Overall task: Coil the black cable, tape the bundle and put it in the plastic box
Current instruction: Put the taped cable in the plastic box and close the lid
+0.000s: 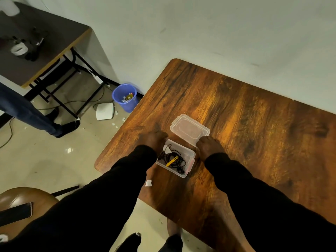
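Note:
A clear plastic box [189, 161] stands on the wooden table [254, 124] near its left front edge. Inside lies the coiled black cable [175, 158] with a yellow strip across it and a white bit of tape at its far end. The box's clear lid [189, 129] lies flat just behind it. My left hand [154, 139] rests on the box's far left corner; whether it grips the rim I cannot tell. My right hand [209, 146] is between box and lid, fingers on the lid's near corner.
A white scrap of tape [148, 183] lies on the table's front edge. Left of the table stand a blue waste bin [124, 98], a dark desk [36, 51] and a person's legs [27, 113]. A brown chair with a phone [16, 212] is at lower left.

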